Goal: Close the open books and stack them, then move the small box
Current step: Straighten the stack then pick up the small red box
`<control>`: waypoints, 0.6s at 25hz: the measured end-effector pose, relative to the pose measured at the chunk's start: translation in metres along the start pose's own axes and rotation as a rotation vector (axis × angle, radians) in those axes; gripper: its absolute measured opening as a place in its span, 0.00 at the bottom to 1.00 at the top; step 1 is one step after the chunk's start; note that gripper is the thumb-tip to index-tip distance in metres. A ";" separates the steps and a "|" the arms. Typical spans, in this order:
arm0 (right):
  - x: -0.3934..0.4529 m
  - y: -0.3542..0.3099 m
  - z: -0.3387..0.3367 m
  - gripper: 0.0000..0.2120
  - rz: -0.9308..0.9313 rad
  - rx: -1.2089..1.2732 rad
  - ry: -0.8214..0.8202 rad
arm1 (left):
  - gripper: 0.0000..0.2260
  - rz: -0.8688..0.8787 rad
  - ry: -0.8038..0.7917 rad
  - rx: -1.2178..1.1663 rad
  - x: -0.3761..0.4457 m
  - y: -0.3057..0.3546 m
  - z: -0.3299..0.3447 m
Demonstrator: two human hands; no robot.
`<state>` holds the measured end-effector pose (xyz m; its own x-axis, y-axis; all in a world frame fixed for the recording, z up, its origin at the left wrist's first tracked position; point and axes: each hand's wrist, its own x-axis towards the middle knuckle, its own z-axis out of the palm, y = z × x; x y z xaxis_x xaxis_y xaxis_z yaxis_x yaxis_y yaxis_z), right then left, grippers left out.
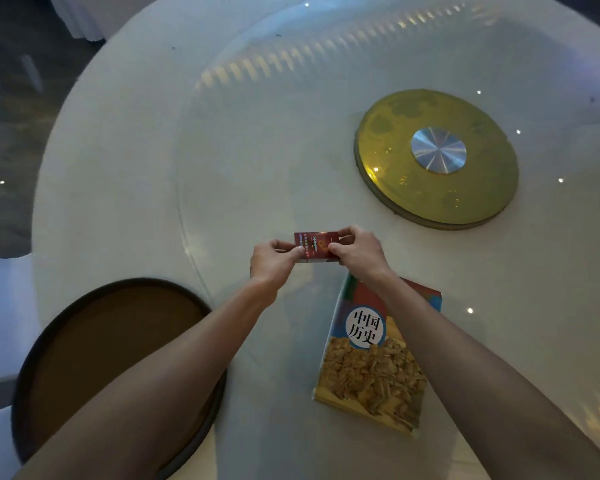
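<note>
Where the right forearm crosses it, the book [374, 355] on the table [125, 188] is partly covered, so a second one beneath cannot be made out. One small box [315, 246] shows, its print unreadable, pinched at either end between left hand [272, 260] and right hand [359, 251].

Both hands, left [272, 259] and right [359, 251], pinch a small red box [316, 244] above the surface [125, 168]; a closed book [374, 358] lies nearer, a round tray [66, 327] left.
</note>
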<state>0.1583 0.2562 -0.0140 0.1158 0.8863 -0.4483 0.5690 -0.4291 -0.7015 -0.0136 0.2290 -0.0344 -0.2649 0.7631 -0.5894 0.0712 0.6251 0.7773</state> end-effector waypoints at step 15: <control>-0.138 -0.067 0.217 0.13 -0.145 -0.200 -0.371 | 0.10 -0.161 0.396 -0.035 -0.101 -0.145 -0.222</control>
<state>-0.0728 0.1252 -0.0251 -0.2561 0.7970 -0.5470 0.7080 -0.2306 -0.6675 -0.2111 0.0250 -0.0391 -0.6196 0.5298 -0.5791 -0.0324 0.7200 0.6932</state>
